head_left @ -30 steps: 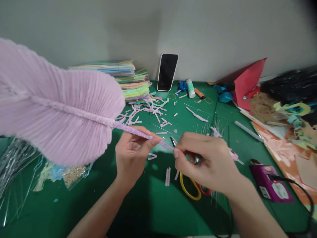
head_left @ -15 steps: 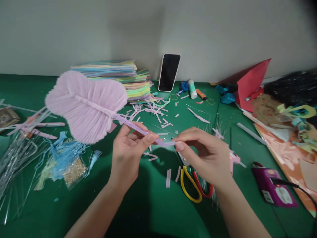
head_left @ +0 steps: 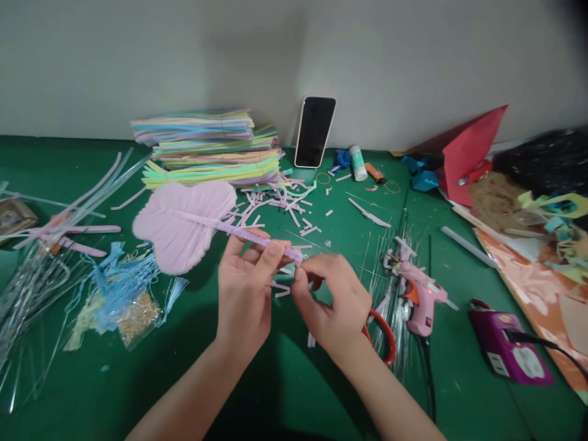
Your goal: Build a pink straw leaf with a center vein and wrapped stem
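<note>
A pale pink, lobed fan (head_left: 184, 229) of fuzzy pipe cleaners points to the left, with a ridge along its middle. Its stem is a handle (head_left: 245, 234) wrapped in purple pipe cleaner. My left hand (head_left: 248, 278) is closed round this handle, thumb on top near its lower end. At the handle's tip, my right hand (head_left: 328, 300) pinches the end of the purple pipe cleaner (head_left: 294, 254), which my fingers mostly hide. Under my right hand lie scissors, whose red grip (head_left: 386, 337) shows beside the wrist.
Bundles of coloured pipe cleaners (head_left: 202, 147) and a propped phone (head_left: 315, 131) stand at the back. Cut pieces (head_left: 294, 208) litter the middle. Blue tassels (head_left: 133, 275) lie left; a pink glue gun (head_left: 422, 300) with a cord and a purple box (head_left: 509, 346) lie right.
My right hand has moved left to the handle's tip, bringing the loose purple end in with it. The fan has dropped lower and tilted, uncovering the bundles behind it and the glue gun.
</note>
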